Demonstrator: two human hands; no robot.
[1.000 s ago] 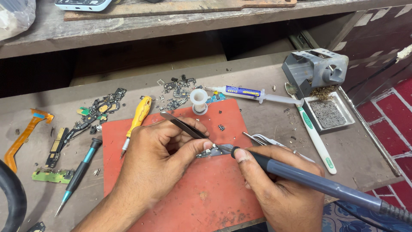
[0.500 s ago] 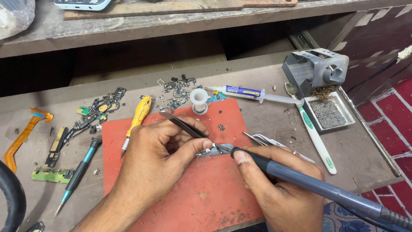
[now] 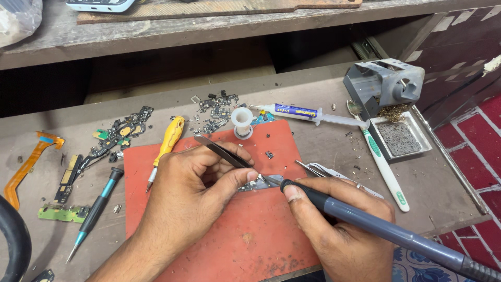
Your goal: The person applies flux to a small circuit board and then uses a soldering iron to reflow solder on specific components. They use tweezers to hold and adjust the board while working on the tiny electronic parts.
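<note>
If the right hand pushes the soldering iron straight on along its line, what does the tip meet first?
Most likely the small circuit board under the left hand's tweezers; the right hand aims the soldering iron up-left, its tip about on the board. Depth is unclear.

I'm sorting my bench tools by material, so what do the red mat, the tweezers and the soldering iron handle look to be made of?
Red mat: probably silicone or rubber, matte, with scuffs and stains. Tweezers in the left hand: metal with a dark finish, judging by the thin, flat blades and faint sheen. Soldering iron handle in the right hand: smooth grey-blue plastic, likely, with an even satin surface.
</note>
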